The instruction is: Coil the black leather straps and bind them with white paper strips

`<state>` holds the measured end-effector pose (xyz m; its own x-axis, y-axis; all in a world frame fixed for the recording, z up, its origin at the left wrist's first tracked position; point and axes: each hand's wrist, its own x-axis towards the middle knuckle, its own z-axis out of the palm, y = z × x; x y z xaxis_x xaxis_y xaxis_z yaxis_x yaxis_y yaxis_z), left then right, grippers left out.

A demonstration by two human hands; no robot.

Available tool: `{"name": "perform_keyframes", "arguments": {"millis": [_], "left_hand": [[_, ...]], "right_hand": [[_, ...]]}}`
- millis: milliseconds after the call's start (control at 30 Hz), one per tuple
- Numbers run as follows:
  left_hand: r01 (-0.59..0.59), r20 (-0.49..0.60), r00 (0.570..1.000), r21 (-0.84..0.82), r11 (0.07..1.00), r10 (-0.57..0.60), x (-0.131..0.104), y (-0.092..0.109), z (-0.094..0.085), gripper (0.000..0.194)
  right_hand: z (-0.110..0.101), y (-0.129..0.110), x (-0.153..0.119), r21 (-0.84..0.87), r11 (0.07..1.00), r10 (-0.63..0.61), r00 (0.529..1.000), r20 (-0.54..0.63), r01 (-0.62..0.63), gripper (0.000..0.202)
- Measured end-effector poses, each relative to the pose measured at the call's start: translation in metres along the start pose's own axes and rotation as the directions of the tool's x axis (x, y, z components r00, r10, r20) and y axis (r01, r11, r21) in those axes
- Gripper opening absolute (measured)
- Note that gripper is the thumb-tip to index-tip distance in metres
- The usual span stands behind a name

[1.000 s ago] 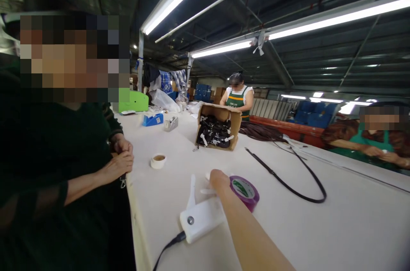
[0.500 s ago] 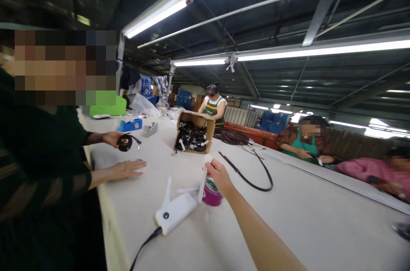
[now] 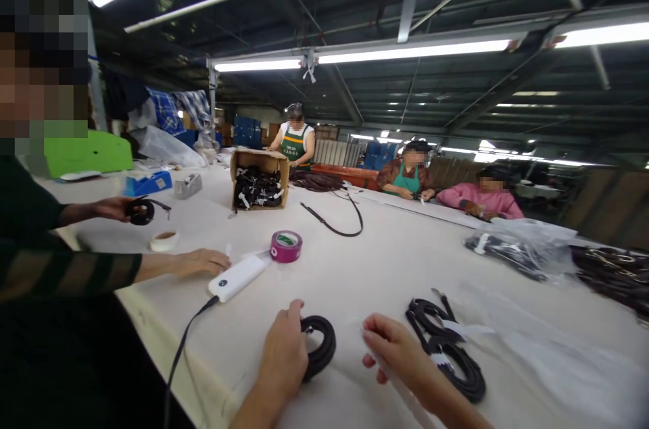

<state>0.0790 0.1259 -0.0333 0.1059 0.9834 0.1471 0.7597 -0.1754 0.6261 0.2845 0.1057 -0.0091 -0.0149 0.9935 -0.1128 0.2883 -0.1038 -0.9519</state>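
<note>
My left hand point(image 3: 284, 351) is closed on a coiled black strap point(image 3: 324, 348) standing on edge at the table's near middle. To its right, my right hand point(image 3: 398, 355) pinches a thin white strip point(image 3: 405, 396) that runs down below the palm. Beyond my right hand lie two more coiled black straps point(image 3: 464, 375), with white tags on them. A purple tape roll point(image 3: 286, 246) rests farther up the table, beside a white device point(image 3: 238, 278) with a black cable.
At the left a person's hand point(image 3: 203, 261) reaches toward the device; the other holds a coil. An open carton point(image 3: 259, 179) of black straps stands behind. Plastic bags point(image 3: 537, 250) lie right. Other people are across the table point(image 3: 405, 240).
The view has swung right and down. My left hand has come into view with a coil. My right hand has moved nearer, away from the tape roll. The other person's hand has reached the device.
</note>
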Motion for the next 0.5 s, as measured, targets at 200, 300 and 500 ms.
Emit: {"name": "perform_keyframes", "arguments": {"millis": [200, 300, 500], "left_hand": [[-0.136, -0.06, 0.991, -0.408, 0.903, 0.122, -0.017, 0.02, -0.01, 0.047], [-0.134, -0.024, 0.99, -0.457, 0.879, 0.139, -0.025, 0.024, -0.005, 0.05], [-0.065, -0.084, 0.996, -0.42, 0.905, 0.032, -0.021, 0.014, 0.001, 0.054]], "right_hand": [[0.044, 0.036, 0.01, 0.167, 0.984, -0.063, 0.998, -0.021, 0.066, 0.026], [0.056, 0.037, 0.022, 0.257, 0.955, -0.138, 0.989, -0.042, 0.145, 0.033], [0.057, 0.042, 0.016, 0.287, 0.954, -0.109, 0.993, 0.047, 0.091, 0.029]]}}
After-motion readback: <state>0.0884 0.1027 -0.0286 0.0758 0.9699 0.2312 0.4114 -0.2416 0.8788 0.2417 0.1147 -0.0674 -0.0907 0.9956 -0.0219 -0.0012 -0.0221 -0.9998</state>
